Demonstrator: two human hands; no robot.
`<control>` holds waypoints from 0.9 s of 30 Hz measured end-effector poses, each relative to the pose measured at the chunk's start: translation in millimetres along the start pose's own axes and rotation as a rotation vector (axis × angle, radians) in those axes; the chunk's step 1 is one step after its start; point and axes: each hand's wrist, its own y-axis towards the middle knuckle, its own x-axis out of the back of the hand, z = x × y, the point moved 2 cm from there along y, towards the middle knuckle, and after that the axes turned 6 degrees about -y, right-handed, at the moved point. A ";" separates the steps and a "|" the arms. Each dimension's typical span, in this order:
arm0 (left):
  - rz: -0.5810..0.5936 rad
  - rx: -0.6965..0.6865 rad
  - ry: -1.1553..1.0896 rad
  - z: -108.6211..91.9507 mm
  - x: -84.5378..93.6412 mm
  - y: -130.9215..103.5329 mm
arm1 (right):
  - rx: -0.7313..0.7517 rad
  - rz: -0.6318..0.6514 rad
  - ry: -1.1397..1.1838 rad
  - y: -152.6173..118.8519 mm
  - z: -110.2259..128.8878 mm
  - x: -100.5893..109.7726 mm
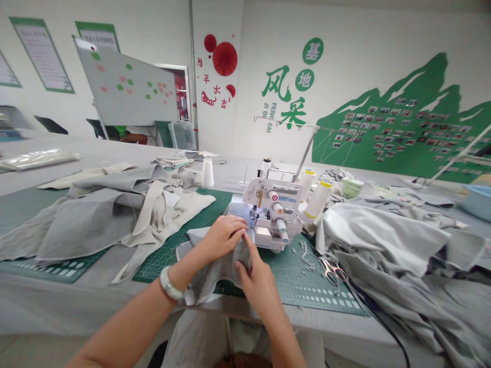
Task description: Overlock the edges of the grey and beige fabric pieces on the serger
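Observation:
A grey fabric piece (224, 266) lies on the green cutting mat, partly under the presser foot of a white overlock sewing machine (272, 204). My left hand (226, 235) rests flat on top of it, fingers stretched toward the foot and held close together. At the fabric's right edge is my right hand (257, 273), its thumb on the upper side and its index finger reaching toward the needle area. The fingertips of both hands nearly meet just in front of the foot. What my right hand's other fingers do is hidden.
Scissors (334, 271) and thread scraps (305, 255) lie right of the machine. Heaped grey fabric (387, 245) covers the right side; more cloth (95, 220) lies left. Thread cones (319, 199) stand behind the machine. A black cable (378, 317) runs over the table's front edge.

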 end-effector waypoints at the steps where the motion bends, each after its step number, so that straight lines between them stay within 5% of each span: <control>1: -0.004 0.000 -0.001 1.3 0.0 0.7 | -0.004 0.003 -0.008 -0.2 0.3 0.1; 22: 0.083 0.001 -0.056 19.8 2.5 19.5 | -0.001 0.001 0.038 -0.2 1.7 -1.9; 27: 0.053 0.034 0.018 11.2 4.8 17.6 | 0.007 0.024 0.092 1.2 0.6 -4.9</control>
